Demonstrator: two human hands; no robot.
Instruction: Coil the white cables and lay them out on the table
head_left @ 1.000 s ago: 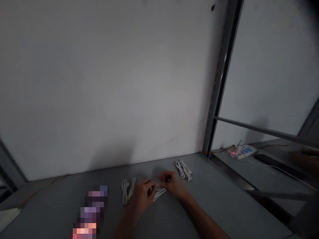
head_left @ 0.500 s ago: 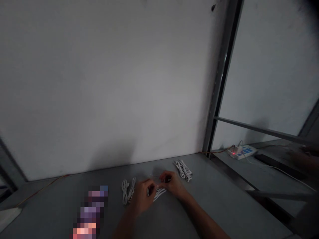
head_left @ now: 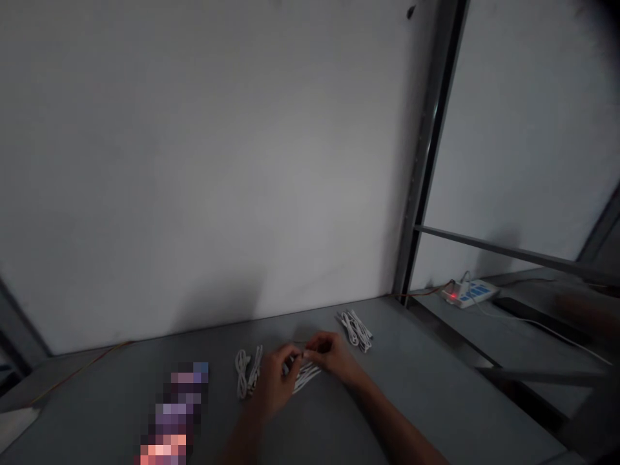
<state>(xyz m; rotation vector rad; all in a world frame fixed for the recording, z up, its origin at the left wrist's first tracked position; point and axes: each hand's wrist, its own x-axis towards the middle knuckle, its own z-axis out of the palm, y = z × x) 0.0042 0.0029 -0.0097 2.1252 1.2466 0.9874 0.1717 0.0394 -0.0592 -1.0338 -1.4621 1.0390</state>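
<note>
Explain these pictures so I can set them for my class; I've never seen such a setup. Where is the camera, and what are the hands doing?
There is no machine: one camera, worn on a person's head, looks forward and down at their bare left hand and right hand. The fingertips come together over a white cable bundle on a grey table; what they pinch is too small to tell. More white cables lie beside the left hand and beyond the right. The pixelated patch hides its contents. Far right, a power strip shows a red light.
</note>
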